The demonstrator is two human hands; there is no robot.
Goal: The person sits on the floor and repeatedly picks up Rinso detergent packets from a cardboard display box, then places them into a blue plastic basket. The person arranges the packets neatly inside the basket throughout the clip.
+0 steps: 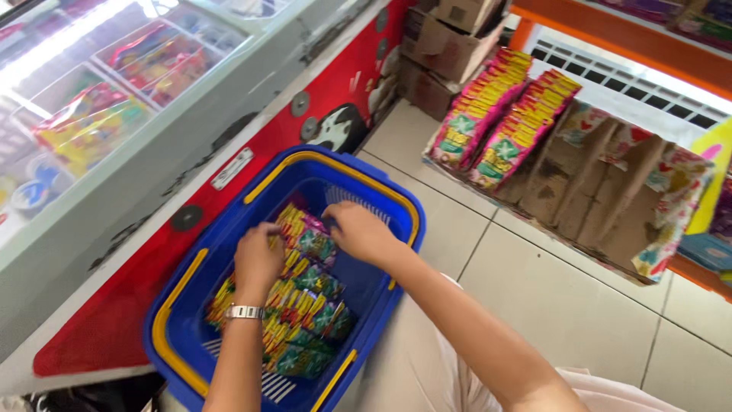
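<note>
Two hands reach into the blue shopping basket (229, 252) I see on the floor beside a chest freezer (114, 114). My left hand (258, 259) and right hand (360, 231) each curl closed around the row of colourful sachets (305, 305) lying inside it.

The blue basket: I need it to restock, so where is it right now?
In the head view the blue basket sits on the floor, lower left of centre, against the red chest freezer; both hands work in the sachets inside.
</note>
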